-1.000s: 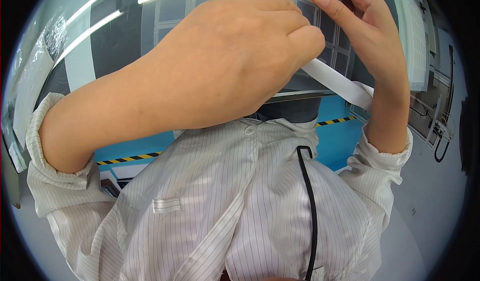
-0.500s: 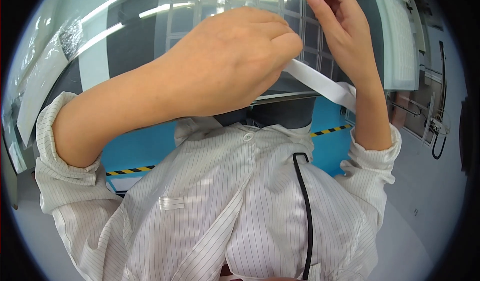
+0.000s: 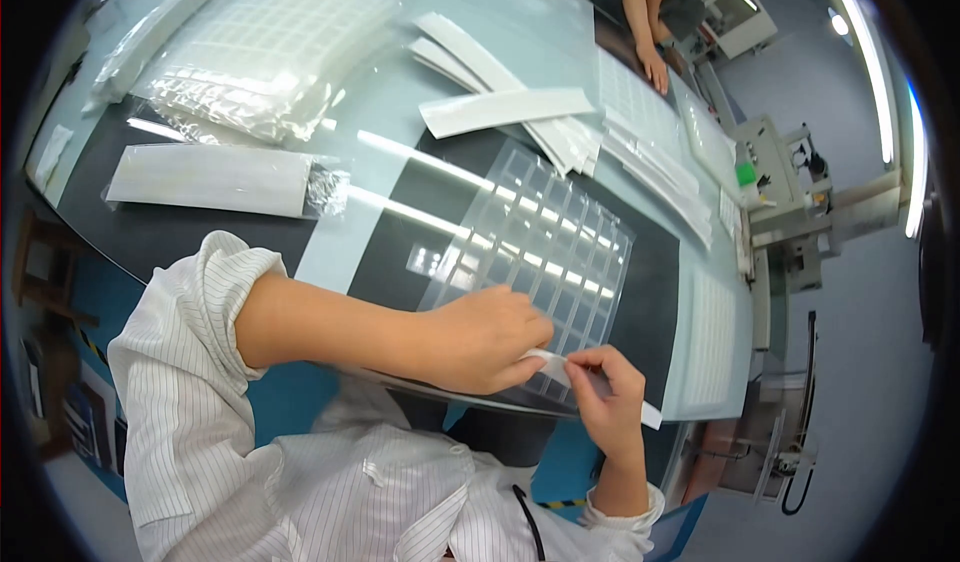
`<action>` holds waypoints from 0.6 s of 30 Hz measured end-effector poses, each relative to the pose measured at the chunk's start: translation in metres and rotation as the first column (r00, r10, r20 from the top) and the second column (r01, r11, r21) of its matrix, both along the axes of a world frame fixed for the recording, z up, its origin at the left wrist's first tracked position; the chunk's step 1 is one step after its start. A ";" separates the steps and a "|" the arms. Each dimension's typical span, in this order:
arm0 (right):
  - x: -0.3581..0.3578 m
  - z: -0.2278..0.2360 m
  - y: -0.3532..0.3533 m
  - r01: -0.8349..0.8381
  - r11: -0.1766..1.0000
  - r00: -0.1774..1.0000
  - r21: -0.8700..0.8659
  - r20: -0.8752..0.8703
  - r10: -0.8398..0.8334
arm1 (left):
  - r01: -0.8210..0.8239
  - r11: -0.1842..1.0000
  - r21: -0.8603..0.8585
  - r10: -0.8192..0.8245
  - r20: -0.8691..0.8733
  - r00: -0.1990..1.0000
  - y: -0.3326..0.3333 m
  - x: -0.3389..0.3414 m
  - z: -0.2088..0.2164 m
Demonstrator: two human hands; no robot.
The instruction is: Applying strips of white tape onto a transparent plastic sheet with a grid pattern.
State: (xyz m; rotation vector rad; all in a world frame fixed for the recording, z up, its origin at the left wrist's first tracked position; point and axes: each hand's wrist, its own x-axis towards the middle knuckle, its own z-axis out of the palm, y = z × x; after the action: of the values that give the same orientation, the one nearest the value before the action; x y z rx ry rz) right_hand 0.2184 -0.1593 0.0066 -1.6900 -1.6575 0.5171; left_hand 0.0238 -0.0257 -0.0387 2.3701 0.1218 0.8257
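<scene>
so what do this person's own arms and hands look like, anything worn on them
The left hand and right hand are bare, without gloves. The left sleeve and right sleeve are loose, whitish cloth with thin dark pinstripes, each rolled up into a thick fold.

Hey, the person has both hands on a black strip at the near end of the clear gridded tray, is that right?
Not quite: the strip is white, not black, as the head view shows. The left hand and right hand are both on it, at the near end of the clear gridded tray.
</scene>
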 end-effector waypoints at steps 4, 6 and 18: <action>0.010 -0.006 -0.008 0.011 0.998 0.993 -0.064 -0.121 -0.018 | 0.014 0.982 -0.188 -0.045 -0.163 0.986 0.005 0.000 -0.001; 0.016 -0.012 -0.009 -0.007 1.000 0.991 -0.030 -0.132 0.003 | 0.011 0.945 -0.328 -0.090 -0.227 0.970 0.008 0.004 0.003; 0.033 -0.018 -0.008 -0.036 0.998 0.985 0.060 -0.168 0.046 | 0.014 0.888 -0.460 -0.138 -0.238 0.961 0.003 0.018 0.009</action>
State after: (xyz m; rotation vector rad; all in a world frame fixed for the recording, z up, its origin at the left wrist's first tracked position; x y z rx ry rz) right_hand 0.2514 -0.1678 -0.0113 -1.5296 -1.5719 0.6109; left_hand 0.0419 -0.0226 -0.0301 2.0069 0.2959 0.3800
